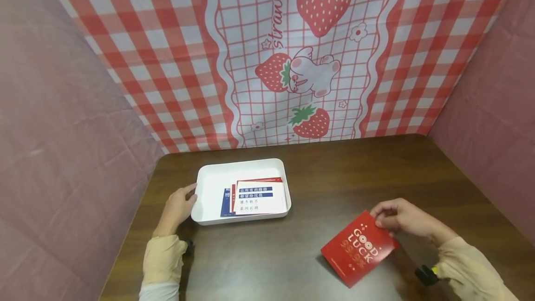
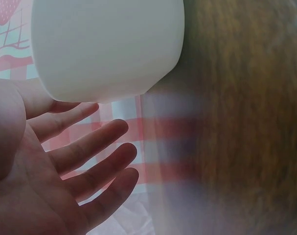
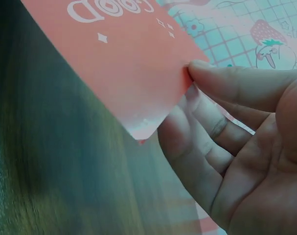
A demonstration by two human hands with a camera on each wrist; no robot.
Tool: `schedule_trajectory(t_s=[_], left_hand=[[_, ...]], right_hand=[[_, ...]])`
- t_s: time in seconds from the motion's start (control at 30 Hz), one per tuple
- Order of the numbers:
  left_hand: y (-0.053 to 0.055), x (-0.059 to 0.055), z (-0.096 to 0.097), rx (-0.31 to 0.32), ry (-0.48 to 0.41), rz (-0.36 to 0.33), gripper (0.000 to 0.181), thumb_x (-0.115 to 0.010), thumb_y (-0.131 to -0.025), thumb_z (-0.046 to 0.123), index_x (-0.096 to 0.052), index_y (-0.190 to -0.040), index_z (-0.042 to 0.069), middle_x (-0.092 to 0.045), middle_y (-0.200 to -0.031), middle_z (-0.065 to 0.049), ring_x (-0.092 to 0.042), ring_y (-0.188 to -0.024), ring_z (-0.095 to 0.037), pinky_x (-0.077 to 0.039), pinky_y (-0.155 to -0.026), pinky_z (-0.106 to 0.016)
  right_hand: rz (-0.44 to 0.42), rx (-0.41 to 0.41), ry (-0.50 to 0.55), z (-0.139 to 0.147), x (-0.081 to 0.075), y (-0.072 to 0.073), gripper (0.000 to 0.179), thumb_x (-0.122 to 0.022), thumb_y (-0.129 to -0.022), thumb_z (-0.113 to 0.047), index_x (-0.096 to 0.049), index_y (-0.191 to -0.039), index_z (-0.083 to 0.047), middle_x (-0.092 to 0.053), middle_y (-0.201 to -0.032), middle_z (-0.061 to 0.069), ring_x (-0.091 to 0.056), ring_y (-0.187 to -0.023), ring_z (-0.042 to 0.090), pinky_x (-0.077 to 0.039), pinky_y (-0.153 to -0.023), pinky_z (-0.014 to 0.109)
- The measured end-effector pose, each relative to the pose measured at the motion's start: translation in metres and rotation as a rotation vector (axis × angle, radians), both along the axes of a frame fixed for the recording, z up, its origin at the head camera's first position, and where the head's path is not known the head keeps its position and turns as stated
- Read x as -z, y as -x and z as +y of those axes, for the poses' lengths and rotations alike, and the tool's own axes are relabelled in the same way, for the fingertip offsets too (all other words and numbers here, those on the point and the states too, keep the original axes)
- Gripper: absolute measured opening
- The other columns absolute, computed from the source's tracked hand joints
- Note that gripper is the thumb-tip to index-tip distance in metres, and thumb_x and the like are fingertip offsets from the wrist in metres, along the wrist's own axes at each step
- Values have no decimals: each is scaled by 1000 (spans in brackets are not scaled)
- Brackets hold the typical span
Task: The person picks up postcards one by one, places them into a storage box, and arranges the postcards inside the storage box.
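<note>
Between its thumb and fingers, my right hand pinches the upper right edge of a red card. GOOD LUCK is printed on the card in pale letters, and it tilts over the table at the front right. The right wrist view shows the thumb on the card's printed face, with the fingers partly hidden behind. At the left, my left hand rests against the end of a white tray. Its fingers are spread and nearly straight beside the tray wall.
Several cards, with a white one on top and red and blue ones under it, overlap in the tray's right half. The brown wooden table ends at a strawberry-printed checked cloth. Pink cloth hangs along both sides.
</note>
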State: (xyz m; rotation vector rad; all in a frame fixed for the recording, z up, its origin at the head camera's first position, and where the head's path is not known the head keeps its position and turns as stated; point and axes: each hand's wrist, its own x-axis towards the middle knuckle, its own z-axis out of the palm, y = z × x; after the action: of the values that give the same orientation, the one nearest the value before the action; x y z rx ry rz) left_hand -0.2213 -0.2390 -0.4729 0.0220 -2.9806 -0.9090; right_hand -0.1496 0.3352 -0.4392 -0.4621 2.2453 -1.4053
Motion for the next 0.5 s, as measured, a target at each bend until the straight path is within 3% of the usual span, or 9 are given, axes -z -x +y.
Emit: schedule_trajectory(t_s=[0.33, 0.5], left_hand=[[2, -1, -1, -2, 11, -12, 45, -50, -96, 14, -52, -138, 1, -55, -134, -29, -50, -127, -46, -38, -107, -57], [2, 0, -1, -7, 14, -25, 45, -50, -96, 15, -51, -139, 2, -55, -135, -29, -49, -128, -46, -38, -107, -58]], right_hand=[[-44, 55, 41, -2, -1, 3, 30, -59, -94, -9, -57, -112, 15, -68, -87, -3, -63, -71, 11, -56, -61, 32], [-74, 121, 37, -4, -5, 6, 28, -61, -93, -12, -59, -112, 8, -67, -90, -3, -65, -77, 14, -58, -64, 35]])
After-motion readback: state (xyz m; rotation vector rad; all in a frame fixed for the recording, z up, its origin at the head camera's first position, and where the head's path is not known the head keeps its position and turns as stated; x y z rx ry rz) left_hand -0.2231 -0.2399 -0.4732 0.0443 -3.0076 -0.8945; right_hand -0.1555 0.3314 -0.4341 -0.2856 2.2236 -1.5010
